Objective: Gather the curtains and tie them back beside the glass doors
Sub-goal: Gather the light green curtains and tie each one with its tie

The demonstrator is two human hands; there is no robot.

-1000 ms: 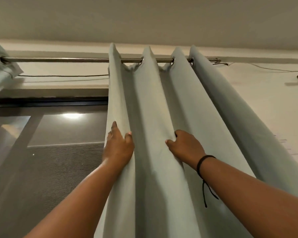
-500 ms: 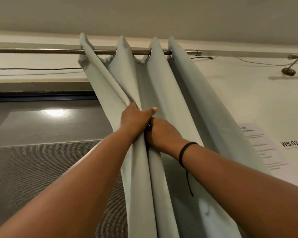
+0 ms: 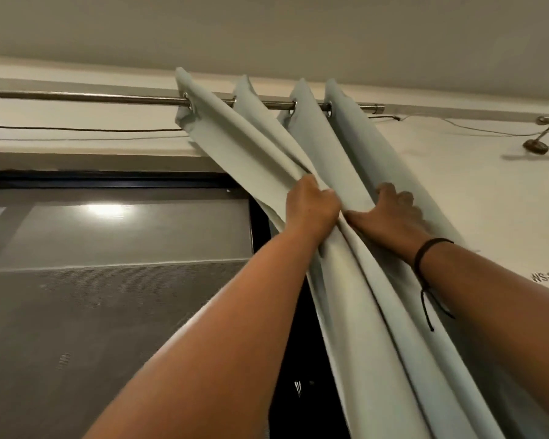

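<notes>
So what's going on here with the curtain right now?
A person is bunching the pale curtain toward the right end of the rod, beside the glass door. The left hand grips the outer folds and the right hand, with a black wristband, is curled over the folds next to it. The hands are close together. The top edge is bunched on the rod near the wall. No tie-back is visible, so the curtain is not yet tied.

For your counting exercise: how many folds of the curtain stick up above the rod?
4. On the rod, the curtain peaks at the far left, centre-left, centre-right and far right.
</notes>
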